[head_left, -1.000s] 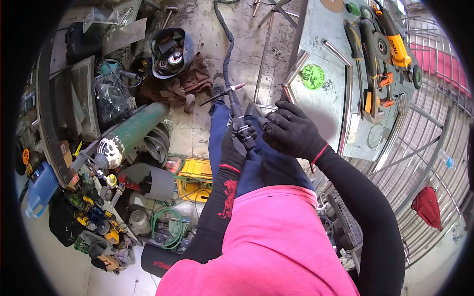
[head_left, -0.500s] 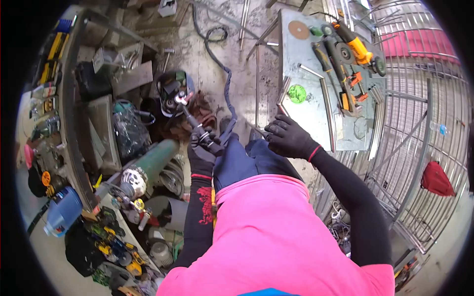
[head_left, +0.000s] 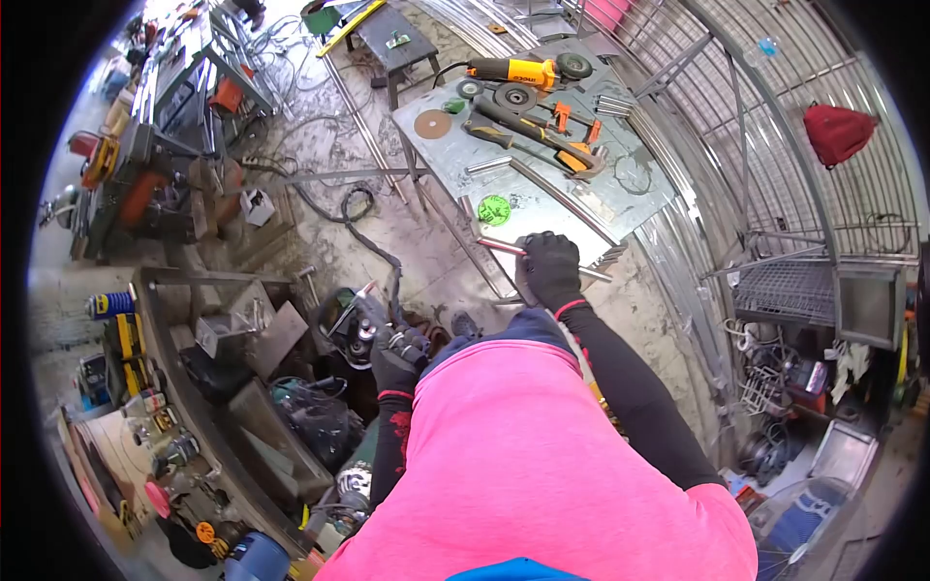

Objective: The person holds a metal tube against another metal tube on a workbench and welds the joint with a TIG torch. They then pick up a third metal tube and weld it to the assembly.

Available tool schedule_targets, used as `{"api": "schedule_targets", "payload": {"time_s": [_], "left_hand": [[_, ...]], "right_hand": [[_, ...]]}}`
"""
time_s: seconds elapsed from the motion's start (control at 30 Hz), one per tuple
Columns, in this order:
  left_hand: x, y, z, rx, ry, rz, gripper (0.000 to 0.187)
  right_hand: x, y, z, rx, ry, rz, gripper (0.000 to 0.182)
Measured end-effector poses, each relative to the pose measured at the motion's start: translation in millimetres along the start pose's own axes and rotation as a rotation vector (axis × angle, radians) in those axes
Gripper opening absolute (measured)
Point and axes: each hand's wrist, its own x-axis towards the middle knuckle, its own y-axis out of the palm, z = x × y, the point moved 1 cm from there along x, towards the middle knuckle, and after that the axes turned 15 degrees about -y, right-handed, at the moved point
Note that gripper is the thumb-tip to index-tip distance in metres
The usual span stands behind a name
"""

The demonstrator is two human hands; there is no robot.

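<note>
My left hand [head_left: 399, 353], in a dark glove, is wrapped round the handle of a welding torch [head_left: 371, 308], whose pale tip points up and away from me. A dark sheathed cable [head_left: 373, 247] runs from near that hand across the floor. My right hand [head_left: 552, 271], also gloved, is closed at the near edge of the metal table [head_left: 581, 213]. From its fingers a shiny metal tube [head_left: 502, 247] sticks out to the left; the grip itself is partly hidden. A green round sticker or disc [head_left: 494, 210] lies just beyond the tube.
On the table are a yellow angle grinder [head_left: 518, 72], a brown disc [head_left: 433, 124], clamps [head_left: 572, 150] and loose tubes [head_left: 562, 198]. A helmet-like item [head_left: 344, 324] sits by the torch. A cluttered shelf frame [head_left: 213, 407] stands left; a barred metal rack [head_left: 775, 116] stands right.
My view has turned toward the right. My right hand has moved to the table's edge and onto the tube. The torch remains in my left hand.
</note>
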Motion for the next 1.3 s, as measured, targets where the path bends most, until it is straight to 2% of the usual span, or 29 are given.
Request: {"api": "schedule_targets", "payload": {"time_s": [0.03,0.1,0.13,0.17,0.23,0.33,0.43,0.5,0.53,0.57,0.63,0.67,0.77,0.83,0.9,0.97,1.3], "left_hand": [[7,3,0,0.057,0.049,-0.185,0.031],[10,5,-5,0.056,-0.013,-0.021,0.031],[18,-2,-2,0.085,0.056,-0.093,0.030],[16,-6,-2,0.083,0.073,-0.101,0.030],[20,-6,-3,0.124,0.079,-0.108,0.032],[22,-16,-7,0.084,0.076,-0.053,0.035],[15,-11,-9,-0.003,0.076,0.000,0.036],[8,-7,-8,0.004,0.089,-0.011,0.037],[-1,8,-8,-0.057,0.085,-0.118,0.033],[1,3,-6,-0.067,0.081,-0.112,0.033],[5,-11,-10,-0.094,0.013,-0.002,0.030],[7,-14,-8,-0.087,0.032,-0.012,0.030],[6,-14,-4,-0.116,0.123,-0.054,0.030],[2,-14,-5,-0.110,0.114,-0.136,0.030],[4,-17,-4,-0.188,0.081,-0.072,0.030],[7,-24,-3,-0.198,0.084,-0.081,0.029],[12,-32,-1,-0.098,0.085,-0.054,0.031]], "right_hand": [[1,3,-7,0.017,-0.003,-0.023,0.023],[-2,-5,-28,0.323,-0.050,-0.179,0.022],[0,-25,-30,0.543,0.065,-0.125,0.023],[2,-39,-38,0.578,0.020,-0.120,0.026],[11,-77,-40,0.819,0.159,-0.098,0.029],[29,-142,-33,0.808,0.120,-0.099,0.032],[42,-166,-38,0.846,0.099,-0.100,0.030],[50,-178,-38,0.737,-0.230,-0.304,0.030],[51,-182,-34,0.872,-0.210,-0.346,0.032],[54,-186,-35,0.864,-0.215,-0.339,0.032],[64,-194,-38,0.700,-0.484,-0.396,0.034],[65,-198,-37,0.701,-0.523,-0.359,0.037],[71,-220,-17,0.688,-0.487,-0.285,0.037],[74,-222,-16,0.627,-0.538,-0.281,0.037],[76,-222,-13,0.561,-0.588,-0.282,0.037],[74,-222,-9,0.566,-0.551,-0.304,0.036],[71,-225,-3,0.488,-0.636,-0.364,0.036]]}}
